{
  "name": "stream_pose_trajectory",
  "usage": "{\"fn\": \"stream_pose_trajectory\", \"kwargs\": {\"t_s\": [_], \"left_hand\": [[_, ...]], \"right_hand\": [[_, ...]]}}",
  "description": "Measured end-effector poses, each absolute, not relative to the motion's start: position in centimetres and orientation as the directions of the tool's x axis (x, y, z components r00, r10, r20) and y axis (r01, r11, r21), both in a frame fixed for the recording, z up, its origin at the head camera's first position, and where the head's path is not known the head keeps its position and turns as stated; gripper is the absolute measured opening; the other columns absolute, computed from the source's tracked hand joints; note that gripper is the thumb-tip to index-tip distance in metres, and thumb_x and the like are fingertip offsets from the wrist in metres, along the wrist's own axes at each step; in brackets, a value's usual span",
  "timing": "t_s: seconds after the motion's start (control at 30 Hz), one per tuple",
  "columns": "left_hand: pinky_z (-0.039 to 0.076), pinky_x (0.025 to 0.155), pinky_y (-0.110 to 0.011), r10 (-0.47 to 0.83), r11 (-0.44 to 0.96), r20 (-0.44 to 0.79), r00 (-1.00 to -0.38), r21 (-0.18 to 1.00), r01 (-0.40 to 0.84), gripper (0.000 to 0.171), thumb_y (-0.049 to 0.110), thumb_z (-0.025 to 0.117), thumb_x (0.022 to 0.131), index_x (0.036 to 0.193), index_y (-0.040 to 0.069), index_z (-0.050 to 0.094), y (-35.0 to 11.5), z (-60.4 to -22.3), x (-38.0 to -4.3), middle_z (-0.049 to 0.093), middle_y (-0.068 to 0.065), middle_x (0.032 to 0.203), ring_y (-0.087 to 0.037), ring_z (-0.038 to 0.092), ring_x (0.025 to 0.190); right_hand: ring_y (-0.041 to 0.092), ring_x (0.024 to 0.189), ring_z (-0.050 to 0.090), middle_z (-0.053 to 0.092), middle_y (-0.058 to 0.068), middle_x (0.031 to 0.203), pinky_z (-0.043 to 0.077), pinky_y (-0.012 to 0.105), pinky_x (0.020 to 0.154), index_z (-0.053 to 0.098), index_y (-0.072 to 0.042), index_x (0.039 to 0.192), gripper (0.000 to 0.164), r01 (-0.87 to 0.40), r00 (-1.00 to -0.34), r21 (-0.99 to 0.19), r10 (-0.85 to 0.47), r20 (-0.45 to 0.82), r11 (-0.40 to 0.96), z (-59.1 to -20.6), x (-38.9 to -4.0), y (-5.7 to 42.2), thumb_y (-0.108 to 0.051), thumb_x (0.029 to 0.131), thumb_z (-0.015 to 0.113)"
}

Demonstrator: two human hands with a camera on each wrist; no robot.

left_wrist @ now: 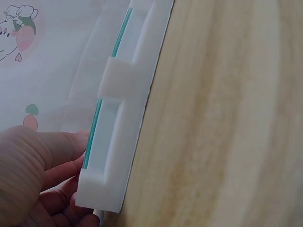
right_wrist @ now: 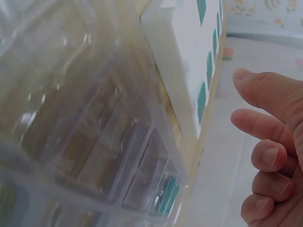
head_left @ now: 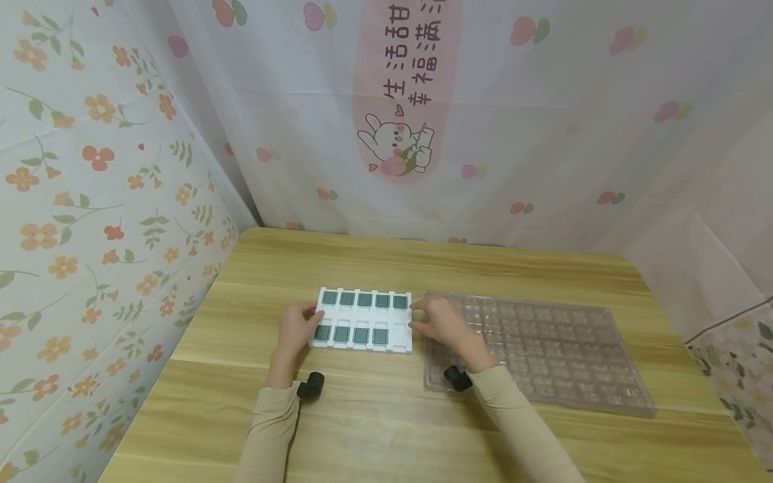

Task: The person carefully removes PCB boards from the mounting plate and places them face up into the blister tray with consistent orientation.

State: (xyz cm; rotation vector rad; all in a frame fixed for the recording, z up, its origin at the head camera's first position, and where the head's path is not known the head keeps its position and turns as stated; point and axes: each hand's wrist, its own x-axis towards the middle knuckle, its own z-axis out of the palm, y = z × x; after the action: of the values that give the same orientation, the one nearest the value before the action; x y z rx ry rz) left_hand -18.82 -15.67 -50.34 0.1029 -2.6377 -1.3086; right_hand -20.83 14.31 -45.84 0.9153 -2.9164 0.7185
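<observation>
A white foam tray [head_left: 365,315] holds two rows of small green circuit chips [head_left: 361,335]; the near-right slot [head_left: 399,335] has no chip. My left hand [head_left: 297,330] grips the tray's left end. In the left wrist view the thumb [left_wrist: 66,147] lies against the tray's end beside a chip's green edge, with the other fingers curled lower down. At the tray's right edge is my right hand [head_left: 443,323], thumb and forefinger spread apart. The right wrist view shows a gap between those fingertips [right_wrist: 240,74] and the tray, with nothing held and the remaining fingers curled loosely.
A large clear plastic tray [head_left: 537,349] with many compartments lies on the wooden table [head_left: 362,429], just right of the white tray. The right forearm passes over its left part. Teal edges show in one corner compartment [right_wrist: 165,196]. Patterned curtains [head_left: 483,134] stand behind and at the sides.
</observation>
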Motion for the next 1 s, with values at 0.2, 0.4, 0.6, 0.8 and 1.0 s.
{"fn": "stream_pose_trajectory", "kwargs": {"t_s": [0.2, 0.4, 0.6, 0.8, 1.0], "left_hand": [[0.047, 0.079, -0.045, -0.142, 0.606, 0.158, -0.977, 0.795, 0.041, 0.027, 0.003, 0.068, 0.082, 0.103, -0.013, 0.065, -15.8, -50.4, -18.8, 0.066, -0.023, 0.09, -0.033, 0.058, 0.088], [0.046, 0.078, -0.045, -0.147, 0.61, 0.165, -0.975, 0.791, 0.042, 0.026, 0.003, 0.068, 0.082, 0.102, -0.013, 0.066, -15.7, -50.4, -18.8, 0.066, -0.023, 0.089, -0.033, 0.058, 0.087], [0.046, 0.078, -0.045, -0.151, 0.611, 0.155, -0.976, 0.791, 0.031, 0.026, 0.004, 0.068, 0.082, 0.103, -0.012, 0.066, -15.7, -50.5, -18.8, 0.066, -0.022, 0.09, -0.033, 0.058, 0.088], [0.046, 0.077, -0.044, -0.145, 0.616, 0.162, -0.976, 0.787, 0.039, 0.026, 0.004, 0.068, 0.082, 0.102, -0.012, 0.066, -15.8, -50.5, -18.8, 0.066, -0.021, 0.089, -0.032, 0.058, 0.086], [0.046, 0.077, -0.044, -0.151, 0.615, 0.154, -0.976, 0.788, 0.029, 0.026, 0.004, 0.068, 0.081, 0.102, -0.011, 0.066, -15.8, -50.7, -18.9, 0.066, -0.021, 0.088, -0.032, 0.058, 0.086]], "right_hand": [[0.019, 0.077, 0.061, 0.068, 0.013, 0.105, 0.051, 0.033, 0.073, 0.067, 0.001, 0.108, 0.033, -0.522, -0.833, -0.442, -0.548, 0.079, 0.73, -45.7, -20.4, 13.5, -0.016, 0.081, 0.073], [0.007, 0.052, 0.034, 0.068, 0.012, 0.105, 0.042, 0.025, 0.059, 0.067, 0.0, 0.108, 0.032, -0.53, -0.827, -0.443, -0.556, 0.082, 0.723, -45.9, -20.2, 12.9, -0.016, 0.081, 0.073], [0.01, 0.062, 0.049, 0.069, 0.012, 0.099, 0.049, 0.031, 0.067, 0.069, 0.0, 0.103, 0.028, -0.558, -0.814, -0.433, -0.568, 0.121, 0.708, -46.0, -20.1, 12.2, -0.014, 0.08, 0.074], [0.02, 0.079, 0.062, 0.069, 0.011, 0.097, 0.052, 0.034, 0.069, 0.069, -0.001, 0.101, 0.026, -0.579, -0.801, -0.418, -0.583, 0.134, 0.7, -46.1, -20.0, 11.6, -0.016, 0.08, 0.074], [0.023, 0.088, 0.064, 0.069, 0.01, 0.099, 0.053, 0.035, 0.072, 0.07, -0.003, 0.099, 0.025, -0.586, -0.794, -0.405, -0.596, 0.117, 0.701, -46.1, -19.8, 11.0, -0.018, 0.079, 0.074]]}}
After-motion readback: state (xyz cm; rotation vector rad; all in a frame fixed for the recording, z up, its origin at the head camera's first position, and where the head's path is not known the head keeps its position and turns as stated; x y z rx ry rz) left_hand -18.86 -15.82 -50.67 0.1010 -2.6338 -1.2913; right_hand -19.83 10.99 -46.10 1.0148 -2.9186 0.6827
